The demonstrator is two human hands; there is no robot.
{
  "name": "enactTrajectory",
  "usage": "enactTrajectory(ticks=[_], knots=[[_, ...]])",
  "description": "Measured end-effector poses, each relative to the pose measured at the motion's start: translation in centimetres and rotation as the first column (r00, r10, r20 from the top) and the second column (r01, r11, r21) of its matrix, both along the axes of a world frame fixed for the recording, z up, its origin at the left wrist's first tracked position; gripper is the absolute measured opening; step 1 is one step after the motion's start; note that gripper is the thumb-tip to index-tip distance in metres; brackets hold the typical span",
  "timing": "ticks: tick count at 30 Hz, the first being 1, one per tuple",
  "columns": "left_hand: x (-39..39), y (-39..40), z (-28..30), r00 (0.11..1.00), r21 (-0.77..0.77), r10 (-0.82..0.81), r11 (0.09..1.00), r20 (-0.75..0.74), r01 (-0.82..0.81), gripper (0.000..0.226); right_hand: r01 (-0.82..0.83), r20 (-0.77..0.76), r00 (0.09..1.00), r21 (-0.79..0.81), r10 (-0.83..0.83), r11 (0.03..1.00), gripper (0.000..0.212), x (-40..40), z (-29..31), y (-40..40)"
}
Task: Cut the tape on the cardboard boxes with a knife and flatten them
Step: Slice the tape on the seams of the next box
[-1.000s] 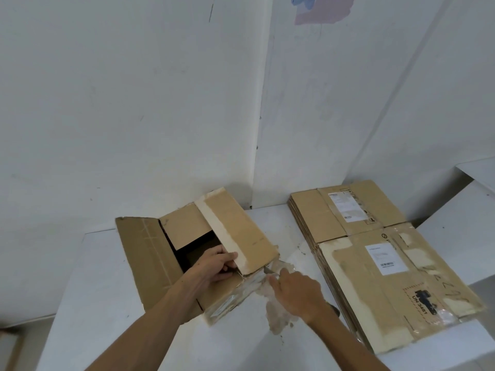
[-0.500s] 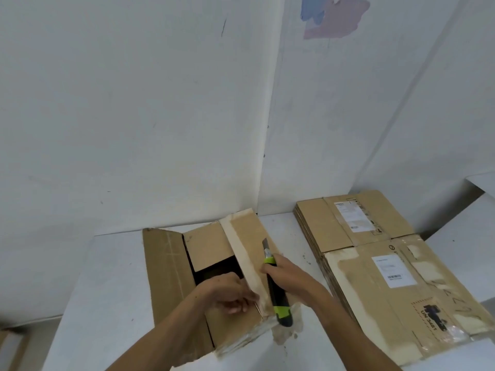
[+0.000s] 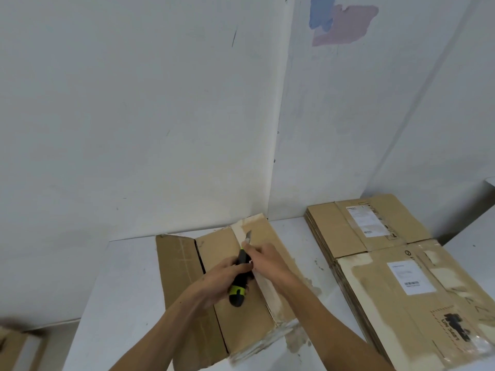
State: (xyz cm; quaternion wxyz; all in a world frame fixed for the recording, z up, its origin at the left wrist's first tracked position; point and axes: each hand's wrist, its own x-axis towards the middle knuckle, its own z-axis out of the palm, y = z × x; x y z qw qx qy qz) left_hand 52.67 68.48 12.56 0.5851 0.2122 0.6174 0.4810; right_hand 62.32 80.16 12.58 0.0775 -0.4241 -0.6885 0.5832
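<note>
A brown cardboard box point(image 3: 249, 317) lies on the white table point(image 3: 120, 290) with a pale tape strip running along its top. One flap point(image 3: 176, 277) is spread out to the left. A utility knife point(image 3: 237, 290) with a black handle and yellow-green bands lies over the box top, blade tip pointing away from me. My left hand point(image 3: 219, 279) curls round the middle of the handle. My right hand point(image 3: 267, 261) pinches the knife's upper end near the blade. Torn clear tape hangs at the box's near right corner.
A stack of flattened cardboard boxes point(image 3: 401, 290) with white labels fills the table's right side, and a second flattened pile point(image 3: 356, 223) sits behind it. White walls meet in a corner just behind the box. More cardboard point(image 3: 13, 349) shows at the lower left, below the table.
The raised flaps have come down and the dark opening is covered. My left hand left the flap edge and took hold of the knife handle beside my right hand.
</note>
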Motion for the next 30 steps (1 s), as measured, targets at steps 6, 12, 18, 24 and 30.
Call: enactTrajectory(ticks=[6, 12, 18, 24, 30], knots=[[-3.6, -2.0, -0.5, 0.933, -0.034, 0.231, 0.968, -0.277, -0.25, 0.027, -0.209, 0.383, 0.922, 0.611, -0.054, 0.763, 0.055, -1.0, -3.3, 0.8], [-6.7, -4.2, -0.2, 0.895, -0.075, 0.105, 0.986, -0.434, -0.151, 0.03, -0.457, 0.68, 0.732, 0.533, -0.04, 0.712, 0.116, -3.2, -4.7, 1.8], [-7.8, -4.9, -1.6, 0.708, -0.116, -0.027, 0.99, -0.706, -0.078, 0.015, -0.525, 0.729, 0.685, 0.472, 0.021, 0.708, 0.093, -3.0, -4.1, 2.9], [-7.1, -3.4, -2.2, 0.291, -0.223, -0.23, 0.973, -0.929, 0.056, 0.029, -0.572, 0.743, 0.665, 0.445, 0.072, 0.689, 0.088, -1.3, -4.4, 3.1], [-7.9, -2.1, -2.5, -0.066, -0.386, -0.382, 0.918, -0.922, 0.086, 0.088, -0.594, 0.746, 0.659, 0.439, 0.095, 0.674, 0.084, -0.7, -4.4, 3.3]])
